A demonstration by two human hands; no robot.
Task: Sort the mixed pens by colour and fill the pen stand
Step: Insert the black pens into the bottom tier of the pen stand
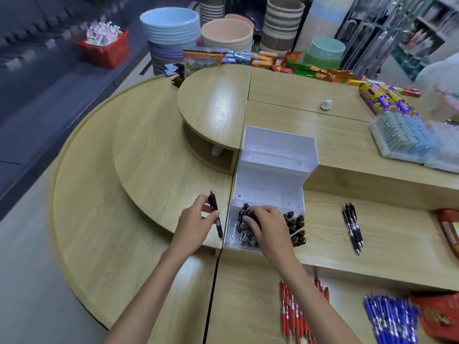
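At the low step of the pen stand (273, 150), black pens (295, 224) stand in rows. L hand (196, 224) pinches a spare pen (214, 214) beside it, tip down. Aim straight at an empty hole (231, 237) (left edge), go slow. R hand (268, 227) lies bent over the rows; can't tell if it grips any.

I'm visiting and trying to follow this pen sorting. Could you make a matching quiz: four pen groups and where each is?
1 red pens
2 blue pens
3 loose black pens
4 single black pen

A in the left hand
B middle shelf, right of the stand
C front shelf, far right
D front shelf, nearer the middle

Pairs: 1-D, 2-C, 3-B, 4-A
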